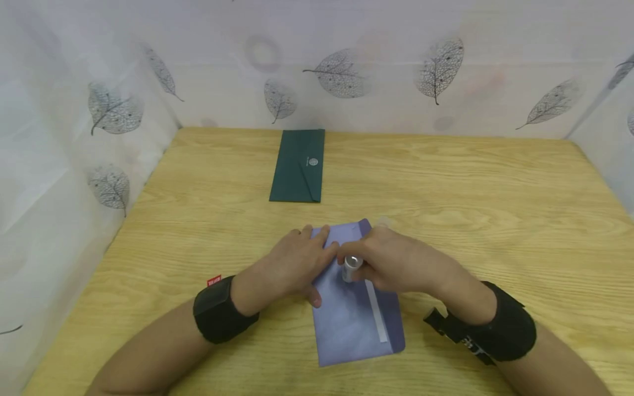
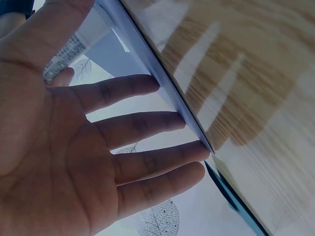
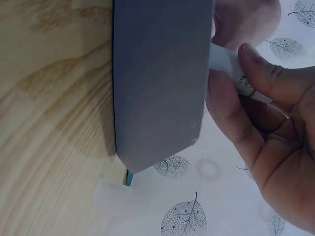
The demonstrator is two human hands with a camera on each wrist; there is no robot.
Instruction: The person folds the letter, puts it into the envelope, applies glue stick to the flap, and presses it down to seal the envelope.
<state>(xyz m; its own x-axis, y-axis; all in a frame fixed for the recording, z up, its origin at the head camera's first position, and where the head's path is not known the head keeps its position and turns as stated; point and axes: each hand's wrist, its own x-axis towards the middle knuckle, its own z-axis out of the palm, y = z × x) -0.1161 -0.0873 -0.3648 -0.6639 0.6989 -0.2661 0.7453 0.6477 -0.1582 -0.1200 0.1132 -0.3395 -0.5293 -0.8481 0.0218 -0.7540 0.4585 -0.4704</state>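
Observation:
A lavender envelope (image 1: 342, 335) lies on the table with its darker flap (image 1: 394, 319) unfolded to the right and a white strip (image 1: 377, 313) beside the fold. My left hand (image 1: 299, 261) rests on its upper left part, fingers extended; their tips meet the paper in the left wrist view. Between thumb and fingers, my right hand (image 1: 401, 258) grips a white glue stick (image 1: 351, 268), one end down at the envelope. Printed "21g", the glue stick (image 3: 241, 81) shows its label in the right wrist view; its lower end is hidden behind the raised flap.
A dark green envelope (image 1: 299, 165) lies at the back of the wooden table (image 1: 475, 181). Behind the right hand stands a translucent whitish cap (image 3: 113, 196). Leaf-print white curtains (image 1: 386, 33) bound the back and sides.

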